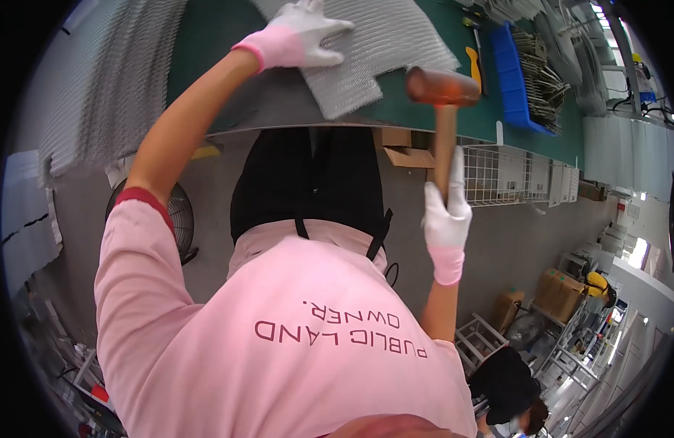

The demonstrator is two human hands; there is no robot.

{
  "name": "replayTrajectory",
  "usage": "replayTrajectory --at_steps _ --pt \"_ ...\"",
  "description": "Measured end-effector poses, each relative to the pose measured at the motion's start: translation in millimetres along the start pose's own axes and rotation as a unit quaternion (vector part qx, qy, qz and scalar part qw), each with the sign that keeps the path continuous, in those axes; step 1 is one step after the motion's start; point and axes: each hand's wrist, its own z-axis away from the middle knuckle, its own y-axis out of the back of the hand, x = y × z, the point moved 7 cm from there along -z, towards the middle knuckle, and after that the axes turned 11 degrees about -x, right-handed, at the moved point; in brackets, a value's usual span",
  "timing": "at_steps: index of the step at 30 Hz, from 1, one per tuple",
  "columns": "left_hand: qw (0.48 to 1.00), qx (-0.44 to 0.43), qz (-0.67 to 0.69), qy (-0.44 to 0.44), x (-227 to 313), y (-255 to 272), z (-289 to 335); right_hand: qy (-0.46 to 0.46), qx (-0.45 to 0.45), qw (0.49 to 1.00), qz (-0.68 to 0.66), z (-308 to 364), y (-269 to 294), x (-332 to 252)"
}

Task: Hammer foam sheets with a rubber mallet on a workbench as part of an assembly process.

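Note:
A white glove with a pink cuff covers my left hand (302,35), which lies with fingers spread on a silvery mesh sheet (381,36). The sheet has a stepped, notched edge facing me and rests on the green-topped workbench (209,80). My right hand (448,219), gloved the same way, is closed around the wooden handle of a mallet (441,87). The mallet's reddish-brown head is raised beside the sheet's right end, apparently above the bench's front edge. Its exact height over the bench is hard to tell.
Stacked mesh sheets (107,80) fill the bench's left side. On the right lie an orange-handled tool (473,69) and a blue bin (511,73) of thin metal pieces. Below the bench are a white wire basket (498,175) and cardboard. A fan (180,219) stands left; another person (506,383) is behind.

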Motion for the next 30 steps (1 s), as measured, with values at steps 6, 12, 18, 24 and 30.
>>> replayTrajectory --at_steps 6,12,18,24,30 --pt "0.942 -0.208 0.055 0.258 29 -45 18 -0.008 0.054 0.996 -0.071 -6 28 29" --pt "0.969 -0.101 0.143 0.175 46 -29 -86 0.096 0.05 0.994 0.026 -48 30 11" --pt "0.994 -0.013 0.014 -0.111 33 -32 -66 0.31 0.16 0.92 0.18 -58 38 -25" --pt "0.993 -0.013 0.109 -0.051 20 -51 -51 0.083 -0.001 0.988 0.132 -86 13 -10" --pt "0.983 0.105 0.105 -0.105 25 -23 -40 0.075 -0.082 0.992 0.057 -65 -31 -27"
